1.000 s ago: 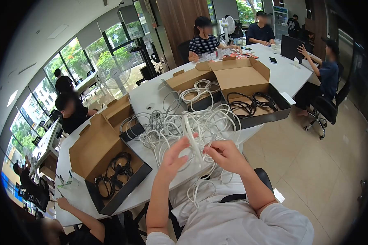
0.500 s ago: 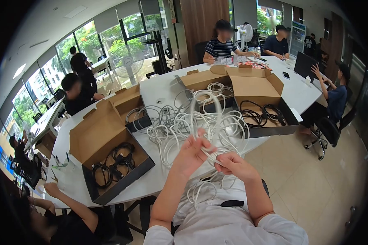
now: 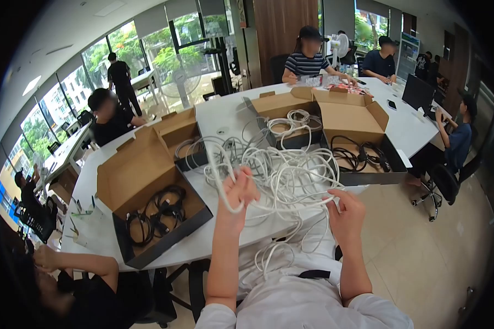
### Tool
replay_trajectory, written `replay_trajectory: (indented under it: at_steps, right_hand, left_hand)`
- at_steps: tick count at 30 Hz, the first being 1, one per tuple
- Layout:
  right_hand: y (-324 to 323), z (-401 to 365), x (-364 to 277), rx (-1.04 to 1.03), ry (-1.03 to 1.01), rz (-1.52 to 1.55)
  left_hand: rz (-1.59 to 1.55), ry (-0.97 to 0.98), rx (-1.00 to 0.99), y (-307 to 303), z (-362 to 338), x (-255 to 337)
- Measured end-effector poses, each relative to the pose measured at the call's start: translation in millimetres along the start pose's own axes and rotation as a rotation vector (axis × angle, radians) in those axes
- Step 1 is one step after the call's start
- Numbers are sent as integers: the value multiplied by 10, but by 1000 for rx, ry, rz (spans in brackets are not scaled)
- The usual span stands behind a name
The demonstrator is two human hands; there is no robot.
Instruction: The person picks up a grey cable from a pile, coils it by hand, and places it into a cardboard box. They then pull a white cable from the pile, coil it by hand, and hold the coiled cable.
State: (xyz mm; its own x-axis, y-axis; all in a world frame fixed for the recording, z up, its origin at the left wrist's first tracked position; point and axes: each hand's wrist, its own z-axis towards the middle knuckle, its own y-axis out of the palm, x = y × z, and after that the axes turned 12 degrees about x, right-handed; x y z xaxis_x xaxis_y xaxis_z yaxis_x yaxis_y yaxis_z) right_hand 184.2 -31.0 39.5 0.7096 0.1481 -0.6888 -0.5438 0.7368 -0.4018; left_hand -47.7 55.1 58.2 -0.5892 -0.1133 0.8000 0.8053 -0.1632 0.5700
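The white cable (image 3: 288,206) is thin, round and long, with a plain matt sheath. One stretch of it runs taut between the left hand (image 3: 239,193) and the right hand (image 3: 346,215), both closed on it, and slopes slightly down towards the right. At the left hand it rises in a tall narrow loop that curls over the knuckles and hooks back under the fist. Below the taut stretch, several slack loops hang down and lie on the person's lap. Its far side merges into the heap of white cables (image 3: 282,164) on the table (image 3: 214,118). It seems tangled with them, though the strands are too fine to tell apart there.
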Motion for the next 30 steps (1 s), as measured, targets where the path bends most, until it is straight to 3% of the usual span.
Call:
replay_trajectory:
  at_steps: [2,6,9,11,12,18,21,24,27,30]
  right_hand:
    - [-14,13,12,-69,151,111]
    - [-5,28,30,-175,41,524]
    - [5,-6,-23,-308,97,919]
    - [8,-39,-143,-312,235,1193]
    - [50,-53,-180,-219,271,1128]
    - [76,-12,9,-245,370,1101]
    - [11,47,0,-185,492,1154]
    - [-48,135,50,-183,605,1266]
    - [-30,136,59,-113,633,1239]
    - [13,138,51,-46,642,1147]
  left_hand:
    - [279,49,26,52,-65,-107]
    - [625,91,43,12,-131,-568]
    - [1142,389,127,160,-188,-745]
    - [1234,486,161,327,-214,-753]
    - [1286,520,180,365,-266,-773]
    - [1269,580,72,381,-267,-869]
    - [973,557,-125,220,-212,-941]
    - [75,29,-295,240,-288,-1035]
    - [-294,-346,-478,210,-370,-847]
    - [-152,-471,-445,158,-338,-882]
